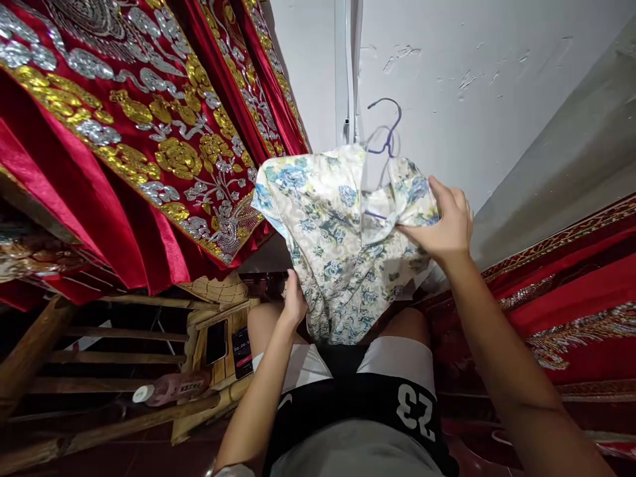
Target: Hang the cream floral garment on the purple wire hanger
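Observation:
A white floral shirt (332,232) with blue flowers and green leaves hangs over my lap on a thin purple hanger (392,136). The hanger's hook rises out of the neckline, and part of its bar shows inside the neck opening. My right hand (450,222) is closed on the shirt at its right shoulder, thumb in front near the collar. Lower down on the opposite side, my left hand (295,301) has its thumb up against the shirt's side edge; its other fingers are mostly behind the cloth.
Red cloth with gold and silver embroidery (199,152) hangs at left, and more red fabric (586,285) lies at right. A white wall (472,79) stands ahead. Left of my legs are a bamboo seat (199,404), a pink bottle (173,389) and two phones, one a lit phone (242,351).

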The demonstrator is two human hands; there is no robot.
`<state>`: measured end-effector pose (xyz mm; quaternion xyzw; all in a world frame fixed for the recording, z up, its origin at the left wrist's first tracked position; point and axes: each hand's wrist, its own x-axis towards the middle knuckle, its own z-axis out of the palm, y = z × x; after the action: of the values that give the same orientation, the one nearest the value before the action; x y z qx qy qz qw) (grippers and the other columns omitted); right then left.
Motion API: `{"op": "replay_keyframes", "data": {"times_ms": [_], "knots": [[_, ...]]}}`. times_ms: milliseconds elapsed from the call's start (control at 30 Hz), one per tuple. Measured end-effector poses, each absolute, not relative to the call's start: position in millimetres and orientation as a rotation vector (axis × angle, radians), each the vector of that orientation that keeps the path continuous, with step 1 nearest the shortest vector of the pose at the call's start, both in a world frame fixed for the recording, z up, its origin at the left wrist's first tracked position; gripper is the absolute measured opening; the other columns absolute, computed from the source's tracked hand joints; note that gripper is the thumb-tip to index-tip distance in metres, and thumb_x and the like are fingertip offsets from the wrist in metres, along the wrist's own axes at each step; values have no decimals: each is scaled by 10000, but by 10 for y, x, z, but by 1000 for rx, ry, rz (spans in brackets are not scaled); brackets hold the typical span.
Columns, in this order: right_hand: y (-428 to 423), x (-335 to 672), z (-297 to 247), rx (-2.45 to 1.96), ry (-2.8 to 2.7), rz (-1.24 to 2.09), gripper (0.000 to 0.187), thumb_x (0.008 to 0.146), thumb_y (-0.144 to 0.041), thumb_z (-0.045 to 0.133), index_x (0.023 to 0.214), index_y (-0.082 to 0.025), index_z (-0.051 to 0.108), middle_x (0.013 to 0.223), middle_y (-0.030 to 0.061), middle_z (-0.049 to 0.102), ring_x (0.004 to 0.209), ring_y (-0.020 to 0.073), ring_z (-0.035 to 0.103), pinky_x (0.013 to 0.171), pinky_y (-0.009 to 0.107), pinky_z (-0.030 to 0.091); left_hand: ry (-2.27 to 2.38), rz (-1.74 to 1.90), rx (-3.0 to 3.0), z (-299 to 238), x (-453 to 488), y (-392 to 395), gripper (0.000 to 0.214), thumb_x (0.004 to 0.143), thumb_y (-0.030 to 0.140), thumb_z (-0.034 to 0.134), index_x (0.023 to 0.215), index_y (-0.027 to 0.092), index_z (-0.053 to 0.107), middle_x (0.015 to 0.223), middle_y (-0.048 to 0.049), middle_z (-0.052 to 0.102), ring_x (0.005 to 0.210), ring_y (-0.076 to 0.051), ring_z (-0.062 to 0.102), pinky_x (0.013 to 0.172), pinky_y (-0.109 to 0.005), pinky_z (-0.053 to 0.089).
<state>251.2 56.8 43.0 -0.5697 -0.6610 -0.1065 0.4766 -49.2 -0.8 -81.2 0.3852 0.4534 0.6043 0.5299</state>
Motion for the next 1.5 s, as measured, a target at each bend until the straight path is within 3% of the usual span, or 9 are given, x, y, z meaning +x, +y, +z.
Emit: {"op": "replay_keyframes", "data": {"times_ms": [167,300,433,533,633,733,867,1267,1500], "knots": [[575,2299,707,-1348,-1766,-242,932,703,-600,809,1521,-285,491,1390,152,572,1319,459,492,1094,662,357,1095,1467,995,-994,-318,-147,706,676,536,865,1290,262,649,1352,-87,691,1402,-324,542,1220,-422,389],[328,2173,560,-1293,-1818,-137,879,735,-540,779,1529,-314,476,1512,122,521,1388,443,453,1140,675,325,1161,1478,991,-1106,-197,-294,684,692,507,867,1296,273,648,1339,-87,694,1442,-315,502,1264,-423,321],[-38,1976,2,-1281,-1597,162,579,863,-495,663,1395,-274,606,1473,122,588,1424,403,453,1172,668,324,1188,1460,920,-1228,-27,-430,684,700,517,861,1299,264,647,1398,-101,657,1458,-324,481,1267,-429,313],[-326,1705,-547,-1260,-1376,612,374,893,-478,630,1179,-245,687,1208,136,723,1135,340,659,1000,554,520,1152,1385,986,-1236,119,-496,666,730,533,835,1306,254,653,1410,-107,651,1459,-324,481,1272,-437,297],[-482,1490,-896,-1315,-1171,835,332,850,-511,668,983,-208,636,912,82,691,811,243,649,734,382,543,1118,1320,1046,-1210,177,-531,688,746,552,812,1318,204,653,1384,-139,668,1442,-345,497,1262,-474,301],[-485,1459,-921,-1280,-1213,928,368,873,-525,653,763,-225,470,660,-40,448,611,136,442,577,272,382,1138,1314,1055,-1213,106,-551,704,741,540,819,1314,166,653,1389,-161,663,1443,-352,491,1263,-488,288],[-472,1545,-777,-1217,-1375,979,488,946,-533,570,674,-235,297,624,-61,268,585,110,283,545,276,243,1123,1271,1064,-1241,-57,-587,653,751,501,828,1297,183,663,1408,-148,654,1448,-341,488,1263,-481,290],[-556,1567,-656,-1223,-1292,1060,470,937,-535,565,620,-233,393,573,-34,374,550,131,349,529,290,274,1175,1265,1104,-1223,-95,-629,620,756,484,823,1261,164,658,1256,-160,713,1315,-345,603,1206,-516,380],[-591,1618,-578,-1175,-1299,1241,478,926,-532,548,572,-227,451,521,-24,453,501,122,389,522,282,316,1799,2046,1397,-1180,117,-688,694,847,296,755,1468,206,458,1497,-196,453,1440,-319,432,1199,-498,360]]}}
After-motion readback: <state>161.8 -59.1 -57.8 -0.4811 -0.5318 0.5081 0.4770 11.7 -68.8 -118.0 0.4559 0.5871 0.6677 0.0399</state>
